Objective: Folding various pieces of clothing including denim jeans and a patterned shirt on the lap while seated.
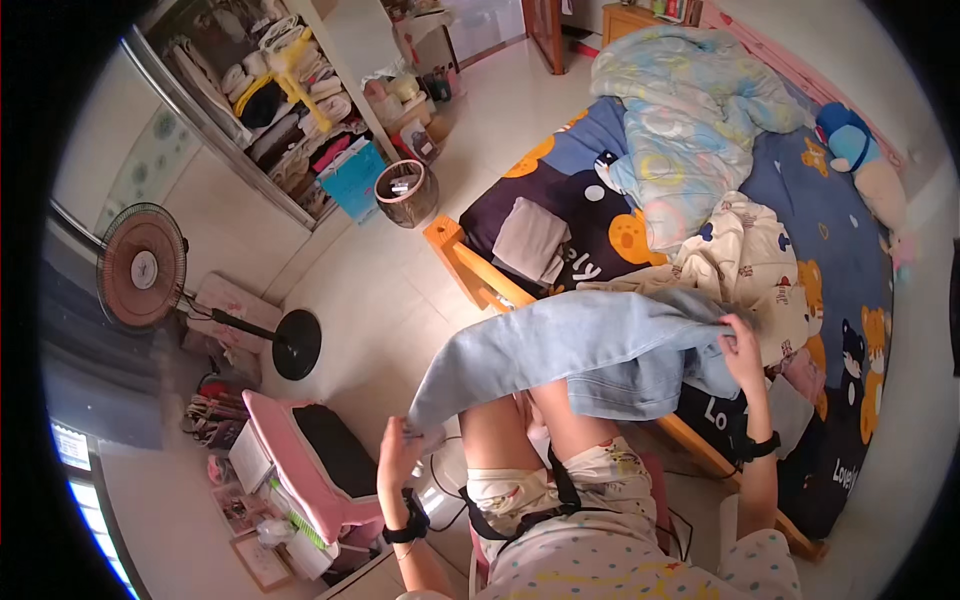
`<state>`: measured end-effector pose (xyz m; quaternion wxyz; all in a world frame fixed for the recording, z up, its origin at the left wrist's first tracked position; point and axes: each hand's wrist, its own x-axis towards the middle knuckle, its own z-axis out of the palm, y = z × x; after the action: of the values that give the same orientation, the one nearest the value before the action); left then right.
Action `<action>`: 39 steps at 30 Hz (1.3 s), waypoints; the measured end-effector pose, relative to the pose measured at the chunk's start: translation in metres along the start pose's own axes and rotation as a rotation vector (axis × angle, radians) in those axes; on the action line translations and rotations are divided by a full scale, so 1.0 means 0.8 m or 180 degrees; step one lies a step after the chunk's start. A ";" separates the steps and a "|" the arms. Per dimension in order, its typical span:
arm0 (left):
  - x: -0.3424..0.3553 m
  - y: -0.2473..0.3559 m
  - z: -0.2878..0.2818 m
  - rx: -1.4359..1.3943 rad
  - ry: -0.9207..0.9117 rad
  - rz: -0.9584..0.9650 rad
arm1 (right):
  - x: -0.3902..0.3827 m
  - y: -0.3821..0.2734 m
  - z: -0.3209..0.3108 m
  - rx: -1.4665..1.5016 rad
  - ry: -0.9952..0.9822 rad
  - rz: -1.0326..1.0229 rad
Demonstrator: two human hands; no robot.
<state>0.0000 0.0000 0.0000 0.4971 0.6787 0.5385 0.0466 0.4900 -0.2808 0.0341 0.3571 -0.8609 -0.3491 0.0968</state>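
A pair of light blue jeans (540,345) is stretched sideways between my two hands, above my lap and knees. My left hand (400,452) grips the end of one leg at the lower left. Over by the bed's edge, my right hand (741,352) is closed on the other end, near the waist. The second leg hangs folded beneath the right part of the jeans. Beyond them on the bed lies a folded grey-beige garment (532,241). A cream printed garment (745,250) is heaped just past my right hand.
The bed (590,165) with a dark patterned sheet carries a pale quilt (690,110) and a plush toy (862,165). A standing fan (145,268) and a pink-edged chair or desk (290,460) stand to the left. Ahead are a woven basket (408,205) and an open wardrobe (290,90).
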 end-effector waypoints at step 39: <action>0.008 0.177 0.105 -0.1111 0.0480 0.1962 | -0.050 0.003 0.013 0.1524 0.0208 0.1066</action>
<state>0.1500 -0.0365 0.0575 0.5269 0.7088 0.3277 0.3355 0.4574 -0.3030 0.0211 0.5402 -0.8005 -0.1577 0.2063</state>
